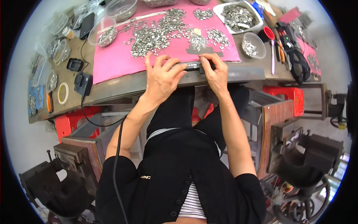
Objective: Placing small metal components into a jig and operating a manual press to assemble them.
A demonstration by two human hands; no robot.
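At the table's front edge, a dark narrow bar-shaped fixture with small shiny bits along its top lies between my hands. My left hand is closed over its left end, fingers bent and partly spread. My right hand closes on its right end with thumb and forefinger; what else the fingertips hold is hidden. Just beyond, a pink mat carries a large heap of small silvery metal pieces. A smaller group of thin bright pieces lies by a grey patch on the mat.
A white tub of metal pieces stands back right, near a clear bowl, a red cup-shaped tool and orange-handled pliers. On the left are clear tubs, a black charger-like box, a cable and a tape roll.
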